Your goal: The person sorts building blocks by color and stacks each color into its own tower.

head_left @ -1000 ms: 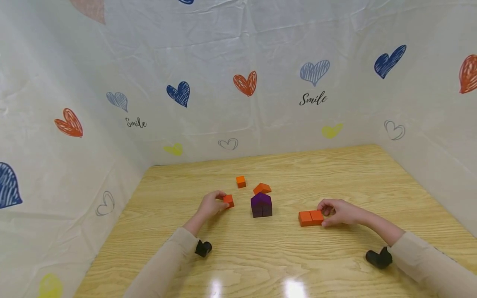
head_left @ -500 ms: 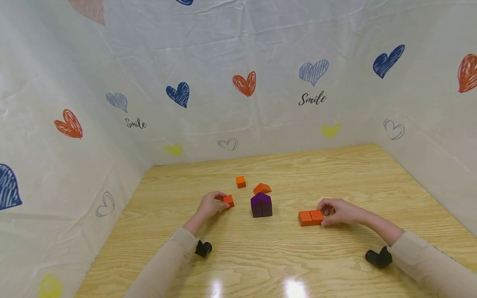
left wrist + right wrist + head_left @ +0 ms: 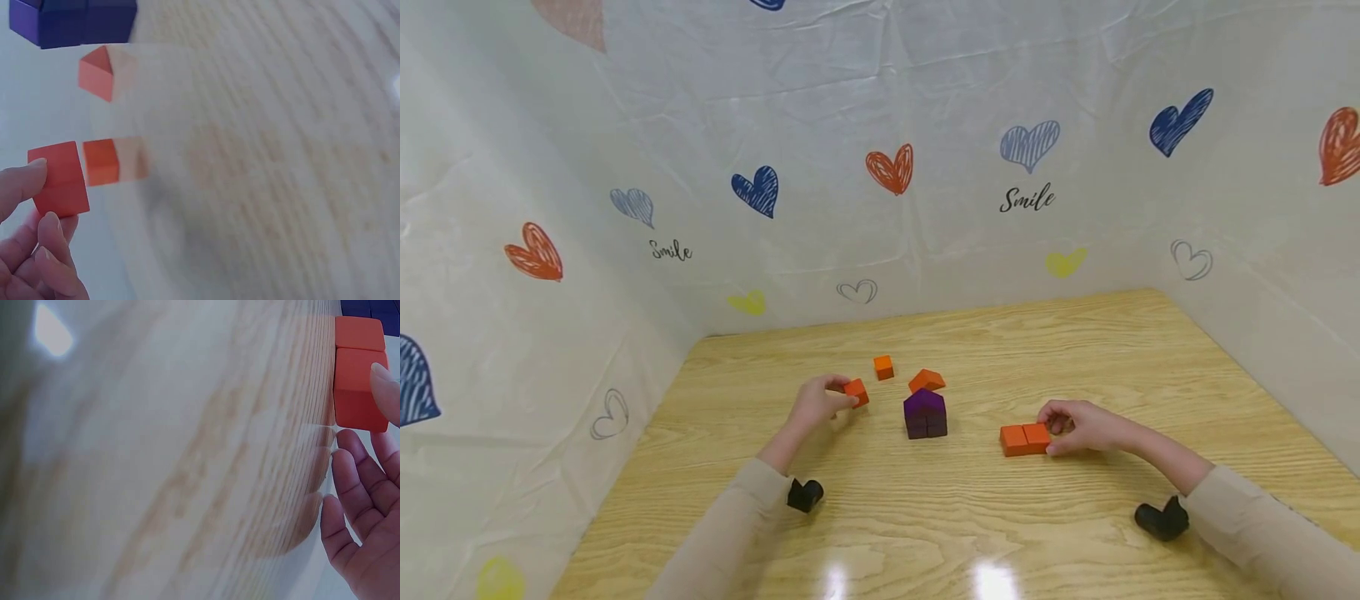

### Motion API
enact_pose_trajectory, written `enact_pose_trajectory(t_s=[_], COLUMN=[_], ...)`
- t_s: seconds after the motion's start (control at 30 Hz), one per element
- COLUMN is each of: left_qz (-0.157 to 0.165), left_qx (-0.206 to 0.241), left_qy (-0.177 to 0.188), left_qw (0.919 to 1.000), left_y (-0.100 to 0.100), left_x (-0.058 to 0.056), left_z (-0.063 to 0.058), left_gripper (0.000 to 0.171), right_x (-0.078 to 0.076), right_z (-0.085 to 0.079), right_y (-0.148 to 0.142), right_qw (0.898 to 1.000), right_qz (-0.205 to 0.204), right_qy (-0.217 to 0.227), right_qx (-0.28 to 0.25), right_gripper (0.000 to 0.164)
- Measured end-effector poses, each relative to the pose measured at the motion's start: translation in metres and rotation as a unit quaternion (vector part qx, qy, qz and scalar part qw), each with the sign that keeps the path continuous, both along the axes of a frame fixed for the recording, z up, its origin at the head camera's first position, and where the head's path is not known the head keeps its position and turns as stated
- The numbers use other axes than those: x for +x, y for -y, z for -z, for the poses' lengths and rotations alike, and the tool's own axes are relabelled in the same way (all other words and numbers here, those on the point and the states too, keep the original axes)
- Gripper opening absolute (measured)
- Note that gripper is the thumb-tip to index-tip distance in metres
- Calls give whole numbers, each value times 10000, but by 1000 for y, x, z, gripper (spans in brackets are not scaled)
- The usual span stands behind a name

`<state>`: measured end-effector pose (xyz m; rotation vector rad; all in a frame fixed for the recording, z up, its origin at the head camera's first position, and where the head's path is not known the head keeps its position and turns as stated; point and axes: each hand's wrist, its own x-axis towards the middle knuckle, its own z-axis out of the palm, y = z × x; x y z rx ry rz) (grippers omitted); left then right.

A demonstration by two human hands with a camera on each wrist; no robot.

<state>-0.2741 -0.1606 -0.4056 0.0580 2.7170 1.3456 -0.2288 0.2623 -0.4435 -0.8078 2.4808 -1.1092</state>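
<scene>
In the head view my left hand (image 3: 814,402) pinches a red-orange cube (image 3: 856,392) between thumb and fingers, tilted and seemingly just off the table. The left wrist view shows the thumb on one face of this cube (image 3: 59,178). On the right, two red-orange cubes lie side by side, a left cube (image 3: 1012,440) touching a right cube (image 3: 1037,437). My right hand (image 3: 1086,427) grips that right cube at its outer end, thumb in front and fingers behind. Its other fingers are spread below the cube (image 3: 361,387) in the right wrist view.
Between the hands stands a small purple block house (image 3: 925,414) with a pointed top. Behind it lies an orange triangular block (image 3: 928,380). A lighter orange cube (image 3: 883,367) sits farther back. All stand on a wood-grain table (image 3: 925,517), bordered by white curtains (image 3: 820,108) with printed hearts.
My left hand has moved slightly back and left with its cube, which now tilts and appears raised. The right hand and its cubes stay put.
</scene>
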Motion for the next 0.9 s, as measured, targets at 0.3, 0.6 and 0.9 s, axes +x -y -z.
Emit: enact_pose_trajectory(t_s=[0.3,0.6,0.9], left_qz=[5,123,537], left_qx=[-104,-194,-332], left_qy=[-54,-502,-724], left_qw=[9999,9985,9954], left_y=[-6,-25,-61], left_x=[-1,8,20], left_z=[-23,-43,-68], left_gripper=[39,39,36], right_x=[0,1,1], right_z=[1,-1,0], right_y=[-1,0,0], right_qw=[10000,10000,10000], right_qz=[1,8,33], right_qy=[16,49,23], right_qx=[-26,-50,-59], right_gripper=[36,35,35])
